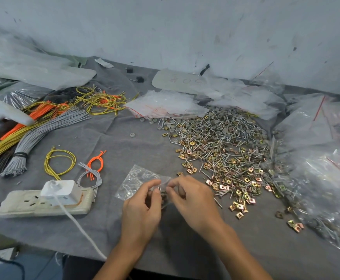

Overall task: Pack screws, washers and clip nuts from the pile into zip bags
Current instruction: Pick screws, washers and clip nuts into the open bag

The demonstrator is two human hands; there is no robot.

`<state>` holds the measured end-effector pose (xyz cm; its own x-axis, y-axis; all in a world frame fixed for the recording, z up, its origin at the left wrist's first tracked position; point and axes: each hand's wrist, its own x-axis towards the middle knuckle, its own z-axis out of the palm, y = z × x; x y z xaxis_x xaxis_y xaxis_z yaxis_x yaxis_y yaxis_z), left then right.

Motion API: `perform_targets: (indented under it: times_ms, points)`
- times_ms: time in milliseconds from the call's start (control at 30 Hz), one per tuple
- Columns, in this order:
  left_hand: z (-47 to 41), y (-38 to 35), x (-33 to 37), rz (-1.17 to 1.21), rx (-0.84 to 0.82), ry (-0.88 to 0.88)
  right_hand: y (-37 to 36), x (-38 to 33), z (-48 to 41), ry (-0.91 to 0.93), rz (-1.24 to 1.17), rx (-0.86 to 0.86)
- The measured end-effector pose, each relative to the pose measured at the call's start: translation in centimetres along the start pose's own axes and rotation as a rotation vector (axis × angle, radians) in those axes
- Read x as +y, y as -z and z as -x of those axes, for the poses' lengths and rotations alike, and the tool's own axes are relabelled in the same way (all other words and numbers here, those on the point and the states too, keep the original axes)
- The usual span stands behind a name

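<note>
A clear zip bag (pixel 136 180) is held over the grey cloth at front centre. My left hand (pixel 143 207) pinches its edge with thumb and forefinger. Facing it, my right hand (pixel 193 201) pinches the same edge; a few dark washers and a screw show between the fingers. To the right spreads the pile (pixel 221 146) of silver screws, grey washers and gold clip nuts. Loose clip nuts (pixel 240 209) lie nearest my right hand.
Empty zip bags (pixel 165 106) are stacked behind the pile. Filled clear bags (pixel 326 195) heap at the right edge. A power strip with a white plug (pixel 46 201) sits left. Yellow, orange and grey wire bundles (pixel 29 138) cover the left side.
</note>
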<state>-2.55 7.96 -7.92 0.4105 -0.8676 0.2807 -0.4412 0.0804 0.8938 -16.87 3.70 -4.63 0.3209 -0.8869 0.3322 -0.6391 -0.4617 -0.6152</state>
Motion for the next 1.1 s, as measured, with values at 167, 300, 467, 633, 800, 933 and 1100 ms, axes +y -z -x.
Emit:
perform_targets:
  times_ms: [167,300,467,633,800,933,1100]
  points:
    - [0.0,0.1,0.0,-0.003,-0.004,-0.007,0.3,0.5,-0.2,-0.023,-0.058,0.037]
    - [0.0,0.3,0.5,-0.017,-0.018,-0.043,0.7,1.0,-0.7,-0.104,-0.074,-0.138]
    - [0.8,1.3,0.9,-0.133,-0.086,-0.133,0.7,0.5,-1.2,-0.213,-0.106,-0.151]
    - [3.5,3.2,-0.6,-0.310,-0.082,-0.343,1.3,0.3,-1.4,-0.252,-0.211,-0.143]
    - [3.4,4.2,-0.4,-0.279,0.013,-0.396,2.6,-0.6,-1.9,-0.312,-0.309,-0.148]
    - [2.4,5.0,2.2,-0.168,0.005,-0.344,4.6,-2.1,-2.3,-0.411,-0.528,-0.145]
    - [0.9,5.5,5.9,-0.076,0.037,-0.343,7.8,-3.7,-2.1,-0.403,-0.736,-0.146]
